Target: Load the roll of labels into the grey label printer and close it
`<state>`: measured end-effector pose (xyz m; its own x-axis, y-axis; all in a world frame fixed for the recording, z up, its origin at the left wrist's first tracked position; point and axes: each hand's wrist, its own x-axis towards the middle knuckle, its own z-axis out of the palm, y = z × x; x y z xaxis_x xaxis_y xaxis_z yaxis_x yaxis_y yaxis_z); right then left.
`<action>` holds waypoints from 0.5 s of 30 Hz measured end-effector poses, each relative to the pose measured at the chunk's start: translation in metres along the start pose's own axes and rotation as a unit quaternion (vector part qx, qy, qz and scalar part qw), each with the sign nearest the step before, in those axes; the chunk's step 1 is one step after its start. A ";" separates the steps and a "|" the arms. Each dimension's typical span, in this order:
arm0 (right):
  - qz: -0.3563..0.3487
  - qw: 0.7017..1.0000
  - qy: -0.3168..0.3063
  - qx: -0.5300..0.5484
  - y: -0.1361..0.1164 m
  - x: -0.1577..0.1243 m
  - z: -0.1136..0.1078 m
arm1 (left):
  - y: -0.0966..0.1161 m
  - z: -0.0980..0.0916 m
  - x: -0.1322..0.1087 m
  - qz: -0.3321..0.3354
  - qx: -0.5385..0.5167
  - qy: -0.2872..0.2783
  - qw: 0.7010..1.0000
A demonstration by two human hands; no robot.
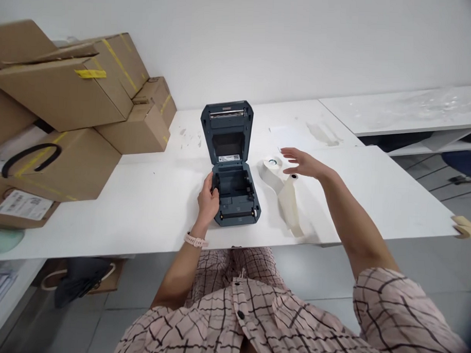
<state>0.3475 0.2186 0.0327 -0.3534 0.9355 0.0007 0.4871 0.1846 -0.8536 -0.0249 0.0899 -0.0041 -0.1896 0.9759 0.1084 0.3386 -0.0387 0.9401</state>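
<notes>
A dark label printer (237,194) stands on the white table with its lid (227,130) raised and its inside showing. My left hand (208,200) grips the left side wall of the base, thumb at the inner edge. To the right of the printer, a white label roll (269,170) lies with its strip partly unwound. Beside it is a smaller roll with a dark core (293,177), and a loose pale strip (290,209) trails toward the front edge. Just above these rolls hovers my right hand (302,162), fingers stretched and apart, holding nothing.
Cardboard boxes (68,93) are piled on the left of the table (160,210). Paper (287,137) and a crumpled clear wrapper (325,133) lie behind the rolls. Clear plastic (444,104) rests on the shelf unit at right. A dark bag (81,279) is below the table at left.
</notes>
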 end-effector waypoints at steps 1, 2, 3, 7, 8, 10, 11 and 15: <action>0.014 0.999 -0.036 -0.027 -0.005 0.014 0.003 | 0.000 0.000 0.000 -0.003 0.000 -0.002 1.000; 0.027 0.996 -0.070 -0.048 -0.008 0.027 0.006 | 0.001 0.000 0.000 -0.005 0.001 -0.003 1.000; 0.037 0.993 -0.097 -0.061 -0.011 0.037 0.009 | 0.001 0.000 -0.001 -0.006 0.003 -0.005 1.000; 0.048 0.991 -0.116 -0.044 -0.014 0.054 0.022 | 0.001 0.000 -0.001 -0.003 0.002 -0.008 1.000; 0.051 0.993 -0.106 -0.029 -0.014 0.054 0.025 | 0.001 0.000 -0.001 -0.002 0.001 -0.007 1.000; 0.066 0.996 -0.065 -0.003 -0.011 0.053 0.032 | 0.000 0.001 -0.001 -0.003 0.001 0.000 1.000; 0.075 0.996 -0.041 0.006 -0.010 0.051 0.034 | -0.001 0.002 -0.001 -0.005 0.003 0.004 1.000; 0.083 0.995 0.031 0.043 -0.020 0.031 0.039 | -0.002 0.006 -0.001 -0.002 0.006 0.017 1.000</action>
<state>0.2954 0.2325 0.0291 -0.2220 0.9682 -0.1149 0.4636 0.0012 -0.8860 -0.0198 0.0903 -0.0083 -0.2212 0.9683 0.1160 0.3490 -0.0325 0.9366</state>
